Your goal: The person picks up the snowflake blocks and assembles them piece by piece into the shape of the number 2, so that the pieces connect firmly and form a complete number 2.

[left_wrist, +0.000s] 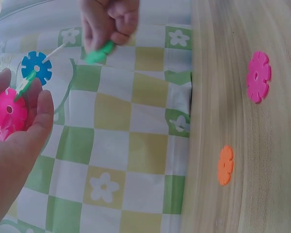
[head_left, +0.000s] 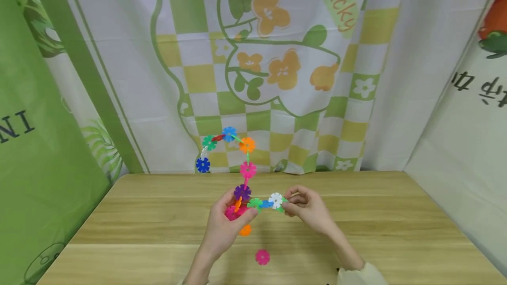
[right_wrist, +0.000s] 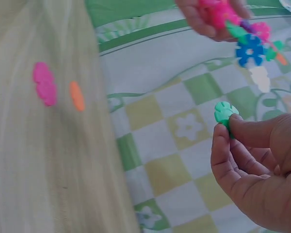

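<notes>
A chain of coloured snowflake discs (head_left: pixel 247 169) rises from my left hand (head_left: pixel 236 211) and arches over to the left, ending in a blue disc (head_left: pixel 203 165). That hand grips the chain's pink lower end (left_wrist: pixel 8 110), held above the table. A side branch runs right through green and blue discs to a white disc (head_left: pixel 275 200). My right hand (head_left: pixel 287 206) pinches a loose green disc (right_wrist: pixel 225 111) just beside that white one. The right wrist view shows a small gap between them.
On the wooden table (head_left: pixel 356 232) below the hands lie a loose orange disc (head_left: pixel 245 230) and a loose pink disc (head_left: pixel 262 257). A checked green and white cloth (head_left: pixel 277 78) hangs behind the table's far edge, with more cloth at both sides.
</notes>
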`<state>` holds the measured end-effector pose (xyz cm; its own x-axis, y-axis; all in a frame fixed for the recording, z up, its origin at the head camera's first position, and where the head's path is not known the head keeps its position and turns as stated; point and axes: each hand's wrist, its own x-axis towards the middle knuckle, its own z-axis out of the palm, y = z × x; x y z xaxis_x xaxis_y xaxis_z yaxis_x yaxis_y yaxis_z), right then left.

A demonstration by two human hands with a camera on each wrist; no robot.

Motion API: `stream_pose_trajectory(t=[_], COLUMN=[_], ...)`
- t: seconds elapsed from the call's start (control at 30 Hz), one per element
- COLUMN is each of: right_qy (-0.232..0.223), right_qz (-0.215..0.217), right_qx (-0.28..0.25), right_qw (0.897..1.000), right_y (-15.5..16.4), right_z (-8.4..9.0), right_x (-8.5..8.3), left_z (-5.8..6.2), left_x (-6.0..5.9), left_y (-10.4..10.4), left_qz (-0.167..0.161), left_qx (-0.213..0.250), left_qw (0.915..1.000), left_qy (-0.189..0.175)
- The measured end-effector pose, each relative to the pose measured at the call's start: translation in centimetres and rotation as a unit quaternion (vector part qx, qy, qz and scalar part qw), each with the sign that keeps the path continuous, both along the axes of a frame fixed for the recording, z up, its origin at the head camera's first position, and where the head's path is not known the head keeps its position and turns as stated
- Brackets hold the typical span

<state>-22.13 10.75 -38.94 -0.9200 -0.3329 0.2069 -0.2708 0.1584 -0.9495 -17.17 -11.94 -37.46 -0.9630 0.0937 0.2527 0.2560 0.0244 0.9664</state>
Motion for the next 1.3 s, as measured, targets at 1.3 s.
stream_pose_trajectory(t=[1.3], right_qy=[0.181], right_qz=[-0.056], right_qx=[0.025], right_qw=[0.982], right_y=[1.0], right_z=[2.3], right_x=[1.4], left_z=[-0.3], left_x=[-0.1], left_y=[-0.1], left_qz=[-0.014], left_qx=[0.066], left_qw=[0.9976], left_qy=[-0.018])
